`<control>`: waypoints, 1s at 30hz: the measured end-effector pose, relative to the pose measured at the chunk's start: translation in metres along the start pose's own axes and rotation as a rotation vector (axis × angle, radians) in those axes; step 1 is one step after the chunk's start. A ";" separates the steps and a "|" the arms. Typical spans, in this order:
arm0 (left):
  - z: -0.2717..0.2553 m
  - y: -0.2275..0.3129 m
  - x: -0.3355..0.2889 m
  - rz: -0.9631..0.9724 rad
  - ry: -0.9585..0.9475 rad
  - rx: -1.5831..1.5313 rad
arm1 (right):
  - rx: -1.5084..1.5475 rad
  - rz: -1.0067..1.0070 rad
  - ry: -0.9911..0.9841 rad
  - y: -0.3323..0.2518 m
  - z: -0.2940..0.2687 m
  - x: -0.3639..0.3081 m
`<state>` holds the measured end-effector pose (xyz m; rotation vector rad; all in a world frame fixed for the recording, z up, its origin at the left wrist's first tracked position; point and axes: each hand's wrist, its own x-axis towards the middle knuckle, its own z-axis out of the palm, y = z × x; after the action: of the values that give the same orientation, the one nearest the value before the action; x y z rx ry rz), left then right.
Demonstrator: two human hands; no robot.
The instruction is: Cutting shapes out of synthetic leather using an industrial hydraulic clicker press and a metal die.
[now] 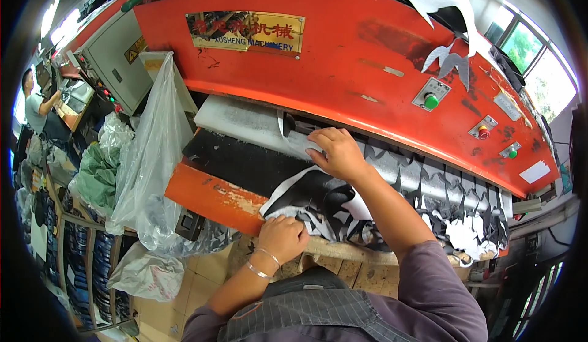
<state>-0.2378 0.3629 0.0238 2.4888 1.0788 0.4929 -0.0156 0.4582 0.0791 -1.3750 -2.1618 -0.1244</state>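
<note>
My right hand (pixel 339 153) reaches over the white cutting board (pixel 239 118) under the red press. Its fingers are bent and its thumb stands apart from them, with no object visible between. Just past its fingertips, a dark piece (pixel 300 126) lies in the gap beneath the press, partly hidden. My left hand (pixel 283 238) is lower down, at the front edge of the orange bed (pixel 214 195). Its fingers are curled in against the edge of black-and-white sheet scrap (pixel 306 189); whatever they grip is hidden.
The red press body (pixel 343 42) carries a green button (pixel 431 101) and a red button (pixel 483 132). Cut scraps (pixel 465 232) hang along the bed's front at right. Clear plastic bags (pixel 153 158) hang at left. Farther left, a person (pixel 40 106) sits beside a bench.
</note>
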 end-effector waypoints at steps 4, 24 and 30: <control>-0.007 -0.018 0.020 0.067 -0.252 -0.218 | -0.253 0.072 -0.134 0.054 0.042 0.010; 0.008 -0.034 0.166 -0.115 0.237 -1.465 | 0.489 0.430 -0.016 0.019 -0.016 -0.016; 0.002 0.004 0.159 -0.093 0.016 -1.567 | 0.885 0.337 -0.059 0.015 -0.041 -0.052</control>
<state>-0.1323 0.4784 0.0504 1.0311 0.4050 0.8553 0.0302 0.4083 0.0831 -1.1548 -1.6347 0.8965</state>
